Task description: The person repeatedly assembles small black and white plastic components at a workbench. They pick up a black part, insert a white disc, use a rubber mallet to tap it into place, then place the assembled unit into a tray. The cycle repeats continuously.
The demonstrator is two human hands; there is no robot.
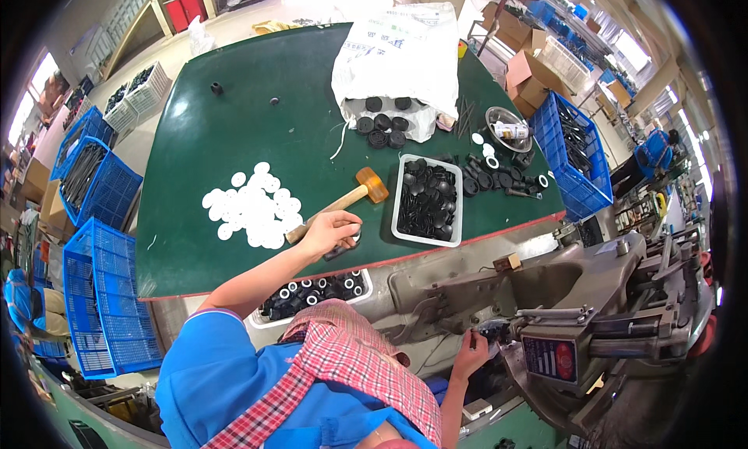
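Observation:
My left hand [331,232] is over the near edge of the green table, its fingers pinched at a small whitish round piece [357,235]. Just under that hand is a short black cylindrical part [340,252]. Beside it, a mallet [372,185] with an amber head and wooden handle lies next to a heap of white discs [257,207]. My right hand [471,355] is at the grey machine [557,351] on the right, fingers closed near its dark working end; what they hold is too small to tell.
A white tray of black round caps [425,199] stands on the green table [257,121], with a white sack [401,51] behind. Loose black parts [491,176] lie to its right. Below the table edge is a tray of black parts with white rings [362,293]. Blue crates [109,301] flank the table.

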